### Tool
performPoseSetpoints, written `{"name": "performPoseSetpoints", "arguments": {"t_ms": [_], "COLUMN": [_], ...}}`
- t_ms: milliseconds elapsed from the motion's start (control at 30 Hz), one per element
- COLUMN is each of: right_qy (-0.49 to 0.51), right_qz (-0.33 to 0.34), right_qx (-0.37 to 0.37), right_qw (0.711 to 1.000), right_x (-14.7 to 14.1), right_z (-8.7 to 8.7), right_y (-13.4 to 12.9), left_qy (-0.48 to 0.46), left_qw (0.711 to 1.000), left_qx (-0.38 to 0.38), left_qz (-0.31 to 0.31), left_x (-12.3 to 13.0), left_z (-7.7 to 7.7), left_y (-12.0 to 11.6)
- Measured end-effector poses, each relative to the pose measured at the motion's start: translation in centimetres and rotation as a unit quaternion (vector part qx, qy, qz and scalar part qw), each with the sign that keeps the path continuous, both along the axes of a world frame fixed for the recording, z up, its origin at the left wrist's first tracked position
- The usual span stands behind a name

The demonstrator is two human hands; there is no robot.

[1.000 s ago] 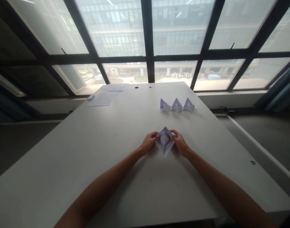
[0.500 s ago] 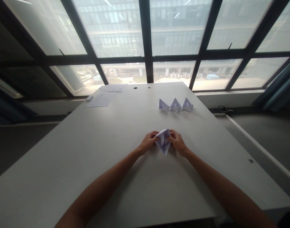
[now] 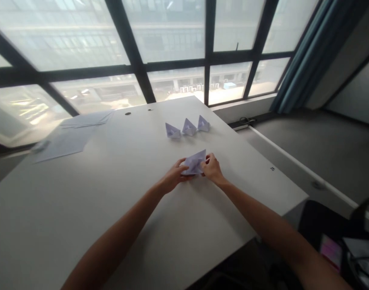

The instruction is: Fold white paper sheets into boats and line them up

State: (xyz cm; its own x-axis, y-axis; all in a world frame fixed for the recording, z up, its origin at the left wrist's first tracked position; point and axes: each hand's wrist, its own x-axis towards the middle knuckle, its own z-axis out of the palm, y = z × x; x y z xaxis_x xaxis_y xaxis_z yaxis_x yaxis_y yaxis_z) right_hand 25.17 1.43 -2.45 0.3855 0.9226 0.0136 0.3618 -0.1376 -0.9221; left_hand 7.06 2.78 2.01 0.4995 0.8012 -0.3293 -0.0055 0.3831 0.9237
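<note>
Between my two hands is a folded white paper boat (image 3: 194,162), held just above the table. My left hand (image 3: 175,175) grips its left end, thumb on the near side and fingers underneath. My right hand (image 3: 212,167) pinches its right end between thumb and fingers. Beyond it, three finished-looking paper boats stand in a row: a left one (image 3: 173,131), a middle one (image 3: 189,127) and a right one (image 3: 204,124). Slight blur hides the finer folds of the held boat.
White paper sheets (image 3: 63,141) lie at the far left of the white table (image 3: 118,177). Large framed windows rise behind it. To the right are a blue curtain (image 3: 305,52), a white floor-level pipe (image 3: 293,161) and a dark bag or chair (image 3: 320,219) near the corner.
My view has swung to the right. The held paper boat has turned from a point-down pose to lying more sideways, and my left hand now reaches beneath it.
</note>
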Motion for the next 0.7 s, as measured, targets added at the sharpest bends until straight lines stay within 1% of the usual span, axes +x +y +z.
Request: {"name": "performPoseSetpoints", "arguments": {"t_ms": [67,167,233,300,400,467,567,700], "right_qy": [-0.038,-0.102,-0.11,-0.11,-0.109,-0.092,-0.048,-0.02], "right_qz": [-0.01,-0.006,0.008,0.012,0.0,-0.015,-0.048,-0.073], "right_qx": [0.0,0.048,0.07,0.078,0.089,0.091,0.079,0.071], "right_qw": [0.999,0.994,0.991,0.991,0.99,0.992,0.995,0.995], "right_x": [1.4,3.5,4.3,4.5,4.0,3.6,3.3,3.8], "right_z": [0.0,0.5,1.2,1.9,2.4,2.3,1.5,0.5], "right_y": [-1.0,-3.0,-4.5,-5.9,-8.0,-9.2,-10.4,-11.2], "left_qy": [0.01,0.031,0.028,0.015,-0.006,-0.008,0.004,0.008], "left_qw": [0.999,0.989,0.981,0.974,0.961,0.959,0.965,0.978], "left_qx": [0.003,0.005,0.005,-0.011,-0.043,-0.049,-0.041,-0.026], "left_qz": [-0.045,-0.145,-0.192,-0.228,-0.275,-0.277,-0.259,-0.208], "left_x": [0.7,1.3,1.4,1.5,1.3,1.1,1.1,1.7], "left_z": [0.1,0.1,0.0,-0.4,-1.1,-1.3,-1.3,-1.5], "left_y": [0.7,1.7,2.0,2.2,2.1,2.2,2.3,2.7]}}
